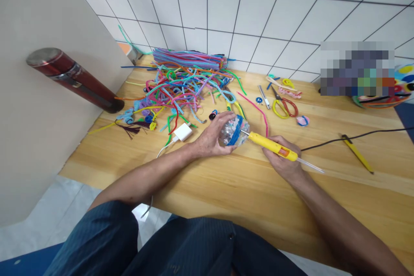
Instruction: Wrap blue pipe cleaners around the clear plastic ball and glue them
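The left hand [211, 138] grasps a clear ball [230, 131] wrapped in blue pipe cleaner, resting on the worktop [226, 189]. The right hand [283, 159] grasps a yellow glue gun [271, 145], its tip touching the ball. No readable writing shows on either.

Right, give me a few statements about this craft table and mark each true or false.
1. The right hand holds a yellow glue gun. True.
2. The left hand rests on the scissors. False: it holds a glittery ball; the scissors lie apart.
3. The glue gun's tip points at the ball. True.
4. The red flask lies flat on the table. False: it stands at the table's edge.
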The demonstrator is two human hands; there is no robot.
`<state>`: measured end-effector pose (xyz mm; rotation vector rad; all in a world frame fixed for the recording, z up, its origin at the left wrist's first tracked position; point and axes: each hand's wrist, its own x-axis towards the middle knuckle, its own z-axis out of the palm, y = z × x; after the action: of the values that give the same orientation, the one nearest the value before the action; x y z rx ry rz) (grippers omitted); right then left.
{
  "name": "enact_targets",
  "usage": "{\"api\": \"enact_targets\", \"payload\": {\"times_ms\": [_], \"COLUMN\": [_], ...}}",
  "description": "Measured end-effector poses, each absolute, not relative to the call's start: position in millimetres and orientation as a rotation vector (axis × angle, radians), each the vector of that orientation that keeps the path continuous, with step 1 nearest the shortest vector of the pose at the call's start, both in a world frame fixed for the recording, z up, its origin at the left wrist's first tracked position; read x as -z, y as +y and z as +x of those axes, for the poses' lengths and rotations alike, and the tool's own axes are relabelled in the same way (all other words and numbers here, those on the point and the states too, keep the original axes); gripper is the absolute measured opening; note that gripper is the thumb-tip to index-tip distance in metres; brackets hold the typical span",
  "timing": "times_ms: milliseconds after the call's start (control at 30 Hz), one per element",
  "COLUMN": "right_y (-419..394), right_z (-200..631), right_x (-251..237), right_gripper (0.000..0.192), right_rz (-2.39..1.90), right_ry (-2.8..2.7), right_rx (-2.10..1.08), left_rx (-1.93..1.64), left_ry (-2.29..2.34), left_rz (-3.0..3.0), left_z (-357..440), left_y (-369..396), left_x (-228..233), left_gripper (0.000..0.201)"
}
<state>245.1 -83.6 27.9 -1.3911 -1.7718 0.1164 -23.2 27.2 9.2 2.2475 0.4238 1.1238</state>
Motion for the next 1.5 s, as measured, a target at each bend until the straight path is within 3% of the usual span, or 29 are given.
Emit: {"api": "enact_targets", "payload": {"times_ms": [600,833,1500], "right_y": [-85.9,-86.0,-87.7], "right_z": [242.2,242.3,242.0], "right_x": [-30.8,-31.8,-28.8], "right_gripper": [0.004,0.014,0.011], "right_rz": [-1.439,-1.492,-1.486], "right_ry": [-1.74,-1.692,-1.709], "right_rx": [-0.185,-0.228,-0.217], "left_rx": [-1.111,-1.09,-1.097], "left_ry": [0.42,0.45,0.449], "left_rz": [2.253,2.236,2.234], "left_z": [-22.9,-23.5,-23.5], "left_y": [26.3,27.0,27.4], "left_x": [-7.8,-7.3,-8.3], "left_gripper": [0.1,0.101,0.098]}}
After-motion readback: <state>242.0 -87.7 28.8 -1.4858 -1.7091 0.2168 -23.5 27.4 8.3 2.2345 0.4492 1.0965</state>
